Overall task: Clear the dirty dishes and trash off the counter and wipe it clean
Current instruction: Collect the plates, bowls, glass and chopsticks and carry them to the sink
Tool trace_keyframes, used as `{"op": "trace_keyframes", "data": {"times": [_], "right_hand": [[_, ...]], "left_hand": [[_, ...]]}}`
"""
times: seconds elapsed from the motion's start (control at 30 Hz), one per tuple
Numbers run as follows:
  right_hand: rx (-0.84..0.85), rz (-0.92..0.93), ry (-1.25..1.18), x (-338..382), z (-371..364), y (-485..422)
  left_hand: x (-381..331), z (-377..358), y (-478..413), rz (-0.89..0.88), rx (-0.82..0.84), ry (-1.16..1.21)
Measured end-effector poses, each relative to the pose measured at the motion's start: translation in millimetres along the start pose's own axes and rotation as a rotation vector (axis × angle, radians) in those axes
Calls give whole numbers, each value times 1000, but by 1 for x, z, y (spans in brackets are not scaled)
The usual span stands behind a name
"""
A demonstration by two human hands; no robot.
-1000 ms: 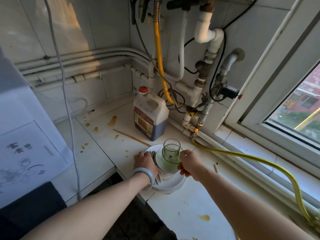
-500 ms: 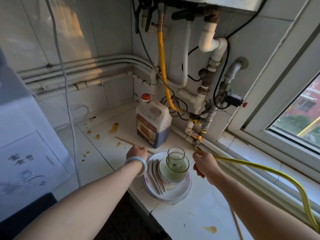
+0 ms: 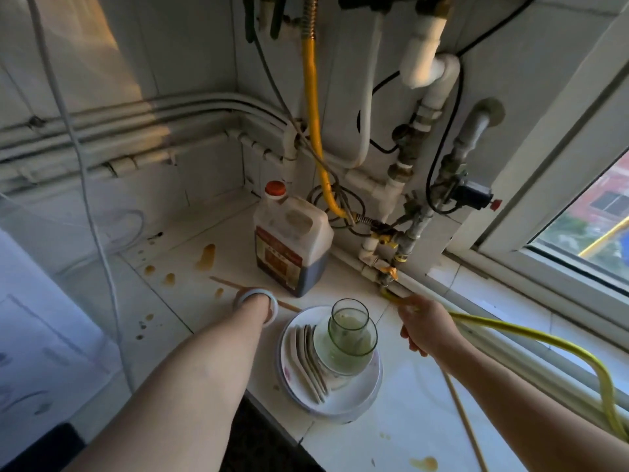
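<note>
A white plate near the counter's front edge carries a bowl, pale spoons and a green-tinted glass jar. My left hand reaches down left of the plate onto a wooden chopstick lying on the counter; my wrist hides its fingers. My right hand is right of the plate with fingers curled round a second chopstick, which runs back under my forearm. Brown sauce spots stain the white tiles, and another brown stain lies at the front.
A plastic jug of dark liquid stands behind the plate. Pipes and valves fill the corner, and a yellow hose runs along the window sill on the right. A white cable hangs at the left.
Both hands left the dish stack. The left moved up-left onto the chopstick by the jug; the right moved right toward the hose, with a chopstick in its grip.
</note>
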State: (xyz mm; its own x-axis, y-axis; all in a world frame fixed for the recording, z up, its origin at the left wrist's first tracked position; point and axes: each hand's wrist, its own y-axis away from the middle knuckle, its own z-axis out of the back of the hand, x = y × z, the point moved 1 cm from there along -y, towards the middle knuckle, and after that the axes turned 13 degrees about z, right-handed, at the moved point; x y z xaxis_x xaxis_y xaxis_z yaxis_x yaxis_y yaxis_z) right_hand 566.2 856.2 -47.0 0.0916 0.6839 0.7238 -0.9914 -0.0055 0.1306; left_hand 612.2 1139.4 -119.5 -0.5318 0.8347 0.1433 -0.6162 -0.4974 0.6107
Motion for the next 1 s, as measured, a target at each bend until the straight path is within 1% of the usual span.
{"op": "trace_keyframes", "data": {"times": [0.03,0.1,0.13,0.23,0.37,0.43,0.5,0.57,0.6,0.63,0.7,0.73,0.8,0.83,0.87,0.93,1.0], "right_hand": [[-10,-6,6,-3,2,0],[-25,-26,20,-10,7,2],[-29,-42,27,-15,9,3],[-39,-93,59,-28,14,6],[-22,-127,61,-42,17,12],[-21,-127,58,-47,19,16],[-19,-133,61,-53,20,19],[-14,-145,65,-61,20,20],[-9,-150,68,-65,20,21],[-7,-154,71,-70,19,22],[-1,-157,76,-79,19,25],[4,-155,75,-84,19,26],[13,-146,73,-92,20,29],[13,-140,71,-96,20,30],[15,-135,67,-99,21,31],[22,-111,78,-106,24,34],[51,-78,148,-111,27,38]], "left_hand": [[-1,1,-5,7,47,-38],[-3,3,-11,-41,38,-150],[-5,3,-11,-57,41,-164],[-9,3,-17,-41,21,-93],[-12,-3,-24,25,-1,190],[-16,-2,-21,82,54,440],[-9,-5,-18,206,109,751],[-2,-11,-37,354,132,1029],[3,-12,-40,385,128,1160],[8,-13,-48,358,145,1242],[13,-20,-77,241,200,1386],[17,-18,-72,215,234,1463],[28,-12,-50,229,263,1765],[31,-6,-31,245,258,1850],[35,-3,-19,223,234,1922],[41,3,6,212,226,1957],[47,8,23,210,234,1986]]}}
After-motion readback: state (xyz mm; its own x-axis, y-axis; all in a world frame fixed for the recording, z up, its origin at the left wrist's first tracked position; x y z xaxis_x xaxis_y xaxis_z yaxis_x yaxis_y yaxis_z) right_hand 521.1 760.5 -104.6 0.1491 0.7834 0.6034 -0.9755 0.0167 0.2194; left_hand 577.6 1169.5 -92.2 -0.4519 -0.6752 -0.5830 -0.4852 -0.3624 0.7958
